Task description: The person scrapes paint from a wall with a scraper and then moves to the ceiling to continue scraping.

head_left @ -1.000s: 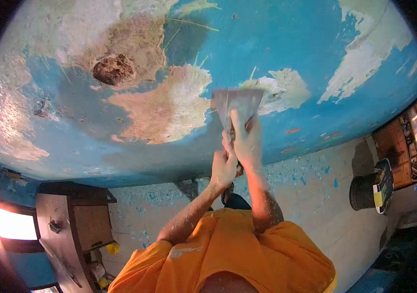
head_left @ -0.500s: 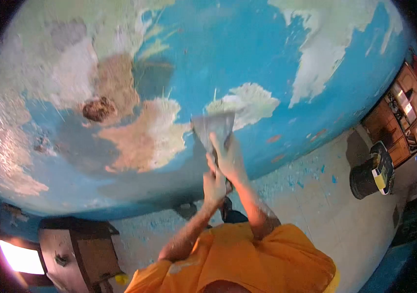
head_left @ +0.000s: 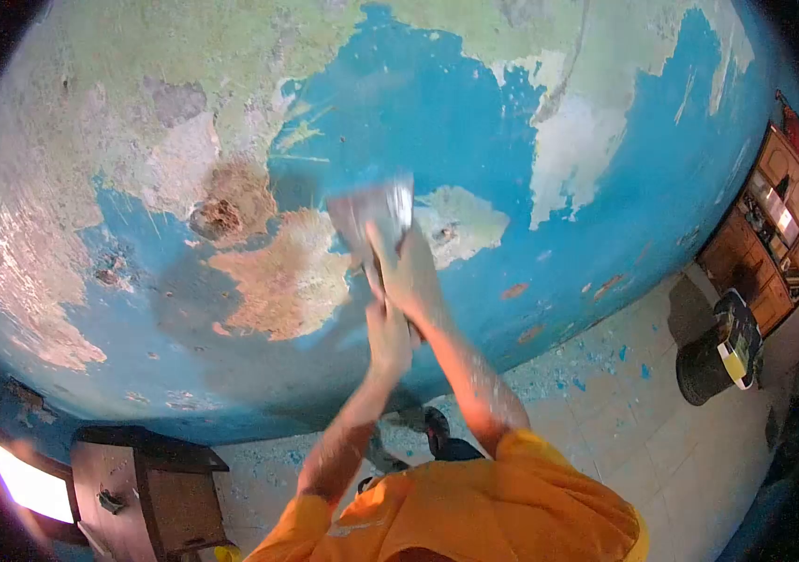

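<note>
A wide metal scraper [head_left: 373,212] has its blade against the blue wall [head_left: 427,103], between a tan bare patch [head_left: 292,281] and a pale patch [head_left: 463,223]. My right hand [head_left: 405,272] is closed around its upper handle, with a finger stretched along the blade. Lower down, my left hand [head_left: 388,339] wraps round the handle's end. Both palms hide most of the handle. Pale green areas show where the blue paint is gone, and a rough hole [head_left: 221,216] lies at the left.
Blue flakes lie on the tiled floor [head_left: 605,403]. A black bucket [head_left: 702,371] stands at the right near a wooden cabinet [head_left: 762,234]. At the lower left are a dark wooden cabinet [head_left: 142,482] and a bright screen [head_left: 32,482].
Both hands and the scraper have moved left and up along the wall. The camera view has also shifted a little, with more of the upper wall in sight.
</note>
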Demonstrator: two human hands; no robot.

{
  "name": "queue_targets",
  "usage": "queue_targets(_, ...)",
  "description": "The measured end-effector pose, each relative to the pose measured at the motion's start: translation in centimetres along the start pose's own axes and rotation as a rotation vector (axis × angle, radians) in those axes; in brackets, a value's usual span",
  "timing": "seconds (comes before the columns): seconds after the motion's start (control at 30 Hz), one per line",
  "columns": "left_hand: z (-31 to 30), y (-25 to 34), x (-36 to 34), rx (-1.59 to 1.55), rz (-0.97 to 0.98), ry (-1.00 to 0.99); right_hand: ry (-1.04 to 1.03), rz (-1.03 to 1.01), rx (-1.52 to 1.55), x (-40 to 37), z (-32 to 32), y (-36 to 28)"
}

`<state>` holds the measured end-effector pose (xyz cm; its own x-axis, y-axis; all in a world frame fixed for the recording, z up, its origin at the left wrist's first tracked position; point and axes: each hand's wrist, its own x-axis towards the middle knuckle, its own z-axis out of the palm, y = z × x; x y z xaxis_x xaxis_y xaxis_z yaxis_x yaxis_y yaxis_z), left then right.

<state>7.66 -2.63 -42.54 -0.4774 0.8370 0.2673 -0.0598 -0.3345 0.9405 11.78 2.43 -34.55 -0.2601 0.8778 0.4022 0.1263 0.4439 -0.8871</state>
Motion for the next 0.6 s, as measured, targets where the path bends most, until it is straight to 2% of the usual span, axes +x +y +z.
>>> queue_targets(0.03, 0.2, 1.5, 1.5, -0.147, -0.157, -0.081, -0.057, 0.001, 0.052, 0.9, -1.5, -3.4)
queue_targets(0.07, 0.7, 1.9, 2.0, -0.146, -0.152, -0.067, -0.070, -0.004, 0.056, 1.0, -2.0, -4.4)
queue_targets(0.13, 1.7, 2.6, 2.5, -0.179, -0.186, 0.008, -0.108, 0.164, 0.260, 1.4, -2.8, -5.6)
queue_targets(0.17, 1.6, 2.3, 1.0, -0.045, -0.166, -0.031, -0.126, 0.142, 0.263, 0.8, -2.5, -3.5)
queue_targets(0.2, 1.3, 1.6, -1.4, 0.095, -0.148, -0.073, -0.001, 0.069, 0.090, -0.3, -1.5, 0.7)
queue_targets(0.23, 1.2, 0.1, -2.1, -0.262, -0.461, -0.043, 0.128, -0.008, -0.086, -0.5, -1.1, 2.9)
queue_targets(0.27, 1.8, 0.8, -2.0, -0.356, -0.461, -0.025, 0.115, -0.022, -0.087, -0.5, -1.7, 1.7)
queue_targets(0.3, 2.3, 1.6, -2.4, -0.443, -0.476, -0.002, 0.013, 0.078, -0.005, -1.3, -2.7, -0.3)
queue_targets(0.33, 2.5, 2.2, -2.3, -0.442, -0.469, 0.013, -0.089, 0.171, 0.082, -1.5, -3.3, -1.4)
queue_targets(0.37, 2.7, 2.6, -2.1, -0.375, -0.424, 0.024, -0.106, 0.168, 0.087, -1.0, -3.3, -1.3)
queue_targets(0.43, 2.5, 1.3, -2.7, -0.300, -0.414, 0.074, -0.031, 0.153, 0.129, -1.4, -2.4, 0.5)
queue_targets(0.47, 2.1, -0.5, -1.8, -0.302, -0.364, 0.058, 0.090, -0.049, 0.063, -1.1, -1.3, 2.9)
queue_targets(0.5, 1.9, -1.5, -1.7, -0.308, -0.310, 0.047, 0.058, -0.055, 0.068, -1.6, -1.5, 3.2)
queue_targets(0.57, 2.7, -0.9, -1.6, -0.281, -0.252, 0.166, -0.030, -0.020, 0.001, -1.1, -2.1, 3.4)
queue_targets(0.6, 2.6, -0.1, -1.6, -0.311, -0.254, 0.110, -0.114, 0.110, 0.128, 0.0, -1.3, 5.3)
